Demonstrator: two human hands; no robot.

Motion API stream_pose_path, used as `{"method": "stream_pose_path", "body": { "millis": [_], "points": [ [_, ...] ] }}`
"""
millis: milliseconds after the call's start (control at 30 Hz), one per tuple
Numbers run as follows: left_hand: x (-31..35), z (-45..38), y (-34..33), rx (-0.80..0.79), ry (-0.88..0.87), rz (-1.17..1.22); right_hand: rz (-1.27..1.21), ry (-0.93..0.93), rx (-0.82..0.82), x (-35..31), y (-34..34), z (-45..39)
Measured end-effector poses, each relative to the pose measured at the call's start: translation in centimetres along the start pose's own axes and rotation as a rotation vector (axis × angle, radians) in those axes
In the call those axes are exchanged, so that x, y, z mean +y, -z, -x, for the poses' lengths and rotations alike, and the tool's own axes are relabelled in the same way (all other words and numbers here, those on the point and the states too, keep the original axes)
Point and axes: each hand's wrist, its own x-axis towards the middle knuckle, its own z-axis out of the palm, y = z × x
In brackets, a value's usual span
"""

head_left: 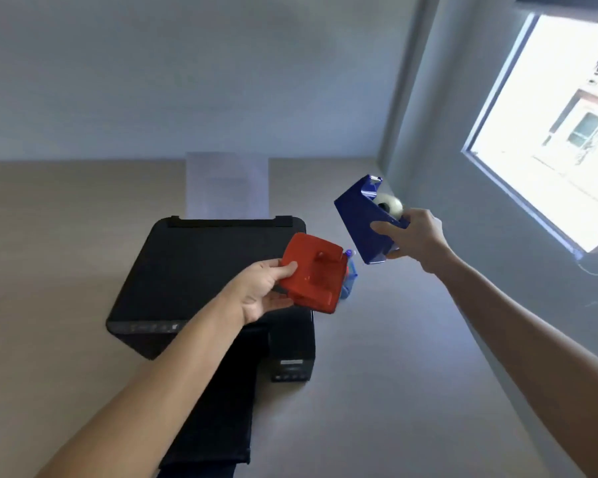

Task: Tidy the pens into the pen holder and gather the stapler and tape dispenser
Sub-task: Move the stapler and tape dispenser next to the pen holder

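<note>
My left hand [259, 291] grips a flat red stapler [313, 276] by its near edge and holds it in the air above the right side of a black printer. My right hand [413, 236] holds a dark blue tape dispenser [359, 219] tilted, its bottom face turned toward me, with a roll of clear tape [389, 204] showing at its top. The two objects hang close together, a small gap between them. A pale blue pen holder [348, 277] with a pen tip [348, 252] sticking up stands on the desk, mostly hidden behind the stapler.
A black printer [201, 270] with its paper tray [227, 184] raised stands on the beige desk [377, 374]. The wall runs along the desk's far side and right side. A bright window [560, 125] is in the right wall.
</note>
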Motion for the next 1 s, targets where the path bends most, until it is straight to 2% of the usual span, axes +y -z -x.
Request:
{"method": "stream_pose_path", "body": {
  "millis": [133, 267, 533, 800, 1000],
  "points": [
    [-4.0, -3.3, -7.7, -0.023, 0.11, 0.038, 0.07, -0.098, 0.045, 6.1, 3.8, -1.4],
    [-8.3, -6.5, -11.9, 0.103, 0.189, 0.063, 0.083, -0.209, 0.046, 11.2, 3.9, -2.1],
    [-14.0, -14.7, -11.6, 0.378, 0.248, 0.05, 0.175, -0.289, -0.014, 16.8, -1.7, -3.5],
    [-14.9, -17.7, -11.4, 0.543, 0.229, 0.007, 0.349, -0.302, -0.047, 19.6, -7.1, -4.5],
    [-14.7, -18.5, -10.9, 0.564, 0.214, -0.004, 0.379, -0.281, -0.055, 19.9, -8.7, -3.7]
  ]
}}
